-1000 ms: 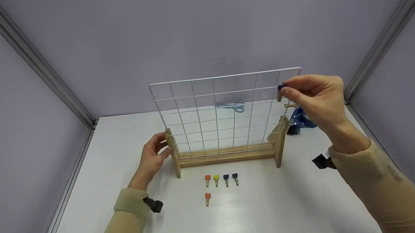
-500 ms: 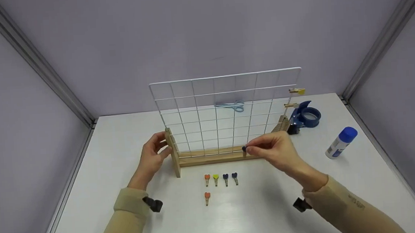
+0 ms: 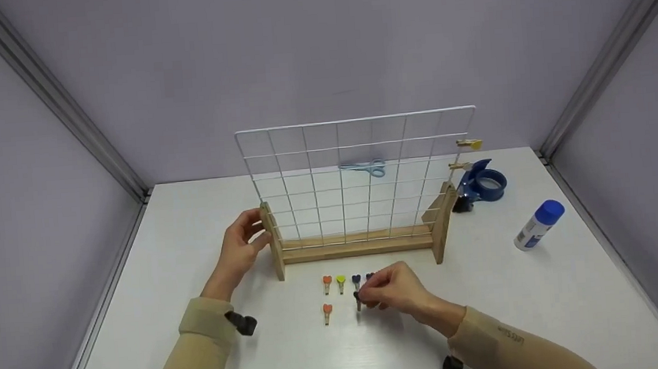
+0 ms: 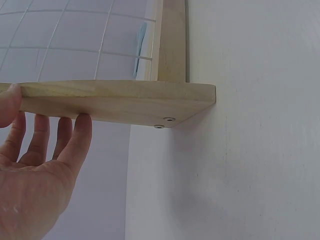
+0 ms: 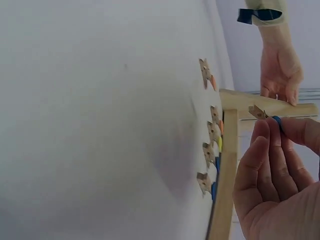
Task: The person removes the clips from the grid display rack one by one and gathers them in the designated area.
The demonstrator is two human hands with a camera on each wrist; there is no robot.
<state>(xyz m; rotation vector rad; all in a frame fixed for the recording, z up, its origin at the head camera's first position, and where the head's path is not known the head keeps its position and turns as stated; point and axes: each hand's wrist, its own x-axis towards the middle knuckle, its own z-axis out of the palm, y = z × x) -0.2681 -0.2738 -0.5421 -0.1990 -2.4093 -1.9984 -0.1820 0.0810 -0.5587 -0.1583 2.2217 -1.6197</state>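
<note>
My left hand holds the left wooden side of a white wire grid rack, thumb on one face, fingertips on the other in the left wrist view. Between thumb and fingers my right hand pinches a small wooden clothespin with a blue heart, low over the table. Just beyond it lies a row of heart clothespins: orange, yellow and two dark blue, the rightmost partly hidden by the hand. Another orange clothespin lies nearer. Two clothespins, one a yellow heart, are clipped on the grid's right edge.
Behind the grid lie light blue scissors. A blue tape dispenser sits past the rack's right side, and a glue stick with a blue cap stands further right. Grey-framed walls enclose the white table.
My right hand has come down and left from the grid's upper right corner to the row of clothespins, still pinching the blue-heart one. The left hand stays on the rack.
</note>
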